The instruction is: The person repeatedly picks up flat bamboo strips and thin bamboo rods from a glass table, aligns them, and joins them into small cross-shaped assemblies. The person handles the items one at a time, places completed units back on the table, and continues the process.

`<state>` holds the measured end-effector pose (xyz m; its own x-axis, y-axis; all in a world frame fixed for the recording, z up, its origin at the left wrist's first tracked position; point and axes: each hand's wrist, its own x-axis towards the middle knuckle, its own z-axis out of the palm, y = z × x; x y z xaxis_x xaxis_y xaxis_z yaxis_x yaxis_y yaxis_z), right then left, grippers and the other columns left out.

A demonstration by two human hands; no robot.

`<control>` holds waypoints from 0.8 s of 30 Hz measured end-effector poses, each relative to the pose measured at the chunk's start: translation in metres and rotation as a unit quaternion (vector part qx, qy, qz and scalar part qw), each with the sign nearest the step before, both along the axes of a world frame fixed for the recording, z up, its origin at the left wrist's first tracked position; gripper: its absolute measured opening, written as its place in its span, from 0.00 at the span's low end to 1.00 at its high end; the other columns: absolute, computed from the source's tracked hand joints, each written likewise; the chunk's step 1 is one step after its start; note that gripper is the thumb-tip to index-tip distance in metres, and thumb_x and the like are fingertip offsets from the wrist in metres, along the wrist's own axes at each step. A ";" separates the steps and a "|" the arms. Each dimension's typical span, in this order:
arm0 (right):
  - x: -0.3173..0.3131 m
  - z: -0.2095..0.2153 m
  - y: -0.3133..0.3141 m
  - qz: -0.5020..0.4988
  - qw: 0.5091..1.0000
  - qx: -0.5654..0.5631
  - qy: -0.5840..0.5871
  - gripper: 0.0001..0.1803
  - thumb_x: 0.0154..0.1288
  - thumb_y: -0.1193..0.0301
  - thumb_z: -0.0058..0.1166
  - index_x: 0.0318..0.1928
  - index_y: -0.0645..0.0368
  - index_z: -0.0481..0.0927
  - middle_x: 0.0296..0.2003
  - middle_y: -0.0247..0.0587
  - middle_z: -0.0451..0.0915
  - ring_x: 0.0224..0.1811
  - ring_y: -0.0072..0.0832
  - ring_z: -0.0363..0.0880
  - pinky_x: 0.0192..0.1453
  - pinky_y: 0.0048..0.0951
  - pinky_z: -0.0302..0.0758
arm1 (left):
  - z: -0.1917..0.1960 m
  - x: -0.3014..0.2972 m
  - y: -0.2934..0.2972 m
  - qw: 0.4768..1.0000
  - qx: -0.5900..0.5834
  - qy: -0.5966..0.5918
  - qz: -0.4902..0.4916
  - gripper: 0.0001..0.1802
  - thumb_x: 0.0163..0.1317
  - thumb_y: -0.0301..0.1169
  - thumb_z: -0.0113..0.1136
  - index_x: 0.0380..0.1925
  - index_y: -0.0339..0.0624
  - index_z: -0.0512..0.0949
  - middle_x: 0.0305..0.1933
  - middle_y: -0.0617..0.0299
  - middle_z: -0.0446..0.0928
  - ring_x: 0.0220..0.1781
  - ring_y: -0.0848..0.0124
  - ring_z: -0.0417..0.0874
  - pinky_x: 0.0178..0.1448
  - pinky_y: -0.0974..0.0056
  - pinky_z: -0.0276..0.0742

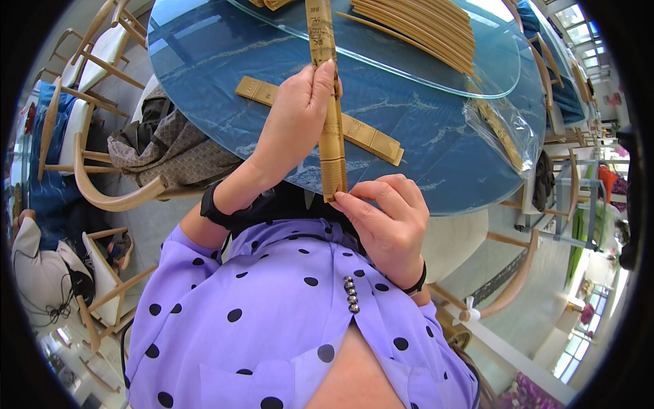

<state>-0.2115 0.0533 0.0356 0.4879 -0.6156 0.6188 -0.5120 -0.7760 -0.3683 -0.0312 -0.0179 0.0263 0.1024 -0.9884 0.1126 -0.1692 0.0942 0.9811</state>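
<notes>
Upright before me, a long narrow gold paper chopstick sleeve with dark print stretches from the table edge up across the table. My left hand is closed around its middle, thumb on top. The fingertips of my right hand pinch its lower end, the other fingers curled. Whether anything is inside the sleeve cannot be made out. Beneath it, more flat gold sleeves lie slantwise on the blue table, partly covered by my left hand.
A glass turntable on the blue marbled table bears a pile of brown chopsticks. At right lies a clear plastic bag with a gold strip in it. Left, a patterned bag rests on a wooden chair.
</notes>
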 end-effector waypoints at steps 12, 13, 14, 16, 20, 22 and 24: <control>0.004 -0.005 0.004 -0.031 0.995 -0.081 0.045 0.11 0.48 0.72 0.67 0.35 0.56 0.86 0.35 0.30 0.81 0.36 0.27 0.78 0.46 0.32 0.71 | -0.003 0.001 -0.001 0.999 -0.014 -0.038 -0.022 0.27 0.84 0.47 0.41 0.33 0.37 0.74 0.26 0.64 0.70 0.30 0.75 0.69 0.37 0.66 0.68; 0.004 -0.006 0.005 -0.035 0.995 -0.086 0.041 0.11 0.48 0.72 0.67 0.35 0.56 0.86 0.36 0.29 0.81 0.36 0.26 0.78 0.46 0.32 0.71 | -0.004 0.001 -0.001 0.999 -0.012 -0.040 -0.025 0.27 0.84 0.47 0.41 0.33 0.37 0.74 0.26 0.64 0.70 0.30 0.75 0.69 0.37 0.66 0.68; 0.004 -0.008 0.006 -0.040 0.994 -0.091 0.037 0.11 0.47 0.72 0.67 0.35 0.56 0.86 0.36 0.29 0.81 0.36 0.26 0.78 0.47 0.32 0.70 | -0.005 0.001 -0.001 0.999 -0.010 -0.042 -0.029 0.27 0.84 0.47 0.41 0.33 0.37 0.74 0.26 0.64 0.70 0.30 0.75 0.69 0.37 0.66 0.68; 0.004 -0.008 0.005 -0.040 0.994 -0.095 0.042 0.12 0.47 0.72 0.67 0.36 0.56 0.86 0.36 0.29 0.82 0.36 0.26 0.78 0.46 0.32 0.70 | -0.003 0.000 0.002 0.999 -0.008 -0.021 -0.026 0.26 0.83 0.48 0.41 0.33 0.37 0.75 0.26 0.65 0.70 0.30 0.76 0.69 0.37 0.66 0.68; 0.003 -0.008 0.006 -0.046 0.993 -0.096 0.047 0.12 0.47 0.73 0.66 0.36 0.56 0.87 0.36 0.29 0.82 0.36 0.26 0.78 0.47 0.32 0.70 | -0.001 0.000 0.004 1.000 0.001 -0.026 -0.017 0.26 0.83 0.47 0.42 0.33 0.38 0.75 0.26 0.65 0.70 0.30 0.76 0.68 0.37 0.67 0.68; 0.003 -0.009 0.006 -0.044 0.993 -0.103 0.045 0.12 0.48 0.73 0.66 0.37 0.56 0.87 0.36 0.30 0.82 0.36 0.26 0.78 0.46 0.32 0.71 | -0.002 0.001 0.003 1.000 0.002 -0.018 -0.018 0.26 0.83 0.47 0.42 0.33 0.38 0.75 0.26 0.66 0.70 0.30 0.76 0.68 0.37 0.67 0.68; 0.003 -0.008 0.006 -0.038 0.992 -0.106 0.049 0.12 0.49 0.73 0.66 0.37 0.56 0.87 0.36 0.30 0.82 0.37 0.26 0.78 0.46 0.32 0.71 | -0.002 0.002 0.002 1.000 0.012 -0.006 -0.022 0.26 0.83 0.47 0.42 0.33 0.38 0.75 0.27 0.66 0.70 0.30 0.77 0.68 0.37 0.68 0.68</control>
